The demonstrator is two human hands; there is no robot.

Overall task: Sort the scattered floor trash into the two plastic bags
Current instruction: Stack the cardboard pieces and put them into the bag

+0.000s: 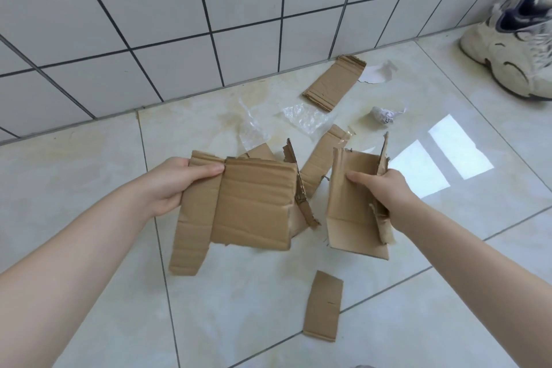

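Observation:
My left hand [179, 184] grips a large torn cardboard piece [254, 203] by its left edge, held above the floor. To the right, a smaller folded cardboard piece [352, 206] is held up in my right hand [385, 191]. On the floor lie a small cardboard strip [324, 306] near me, a long strip [321, 160] between the held pieces, and a folded cardboard slab [334, 84] near the wall. Two clear plastic scraps [304, 118] [252, 131], a crumpled paper ball [383, 115] and a white paper scrap [373, 73] lie beyond. No plastic bag is in view.
A white tiled wall [179, 24] rises behind the trash. A white and navy sneaker [513, 45] stands at the right by the wall. The glossy floor tiles [89, 188] reflect a bright window patch at the right.

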